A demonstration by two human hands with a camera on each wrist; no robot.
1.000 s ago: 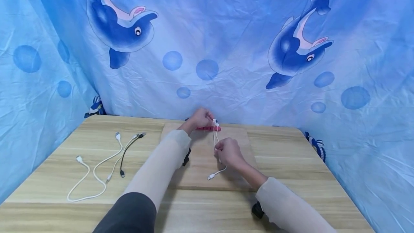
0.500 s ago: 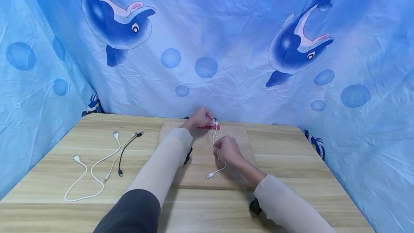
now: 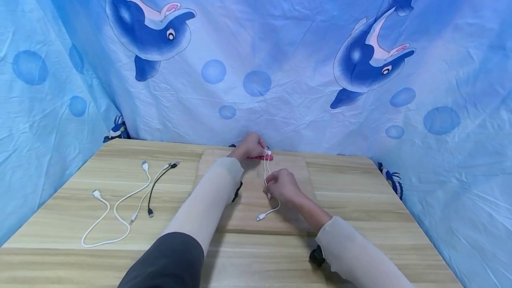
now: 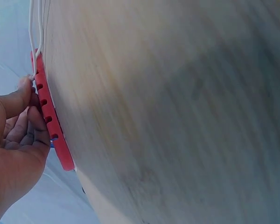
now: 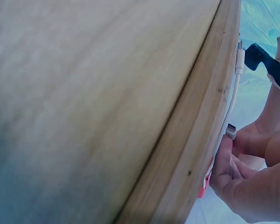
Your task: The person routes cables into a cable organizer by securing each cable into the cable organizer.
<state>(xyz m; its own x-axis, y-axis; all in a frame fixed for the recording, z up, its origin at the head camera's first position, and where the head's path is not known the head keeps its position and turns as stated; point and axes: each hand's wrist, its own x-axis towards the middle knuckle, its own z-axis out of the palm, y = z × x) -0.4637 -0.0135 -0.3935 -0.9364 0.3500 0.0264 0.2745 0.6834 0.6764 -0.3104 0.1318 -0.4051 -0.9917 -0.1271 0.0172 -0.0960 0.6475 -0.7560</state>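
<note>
Near the board's far edge lies a red slotted cable holder [image 4: 50, 112]; two white cables cross its right end. My left hand [image 3: 253, 145] is at the holder, thumb and fingertip pinching one white cable [image 4: 34, 70] beside a slot. Closer to me, my right hand [image 3: 282, 186] pinches a white cable just behind its plug [image 5: 231, 130], which pokes out past the fingertips. Another white plug [image 3: 261, 217] lies on the wooden board [image 3: 244, 217], its cord running up beneath the right hand. Fingers partly hide both cables.
Left of the board, a long white USB cable [image 3: 106, 244], a shorter white cable [image 3: 141, 203] and a black cable [image 3: 150, 197] lie on the wooden table [image 3: 360, 234]. A blue dolphin-print curtain [image 3: 280, 21] surrounds the table at the back and sides.
My left hand has shifted slightly right along the holder, now covering more of the cable end it pinches. The right hand has stayed nearly in place, and a plug now shows below its fingertips.
</note>
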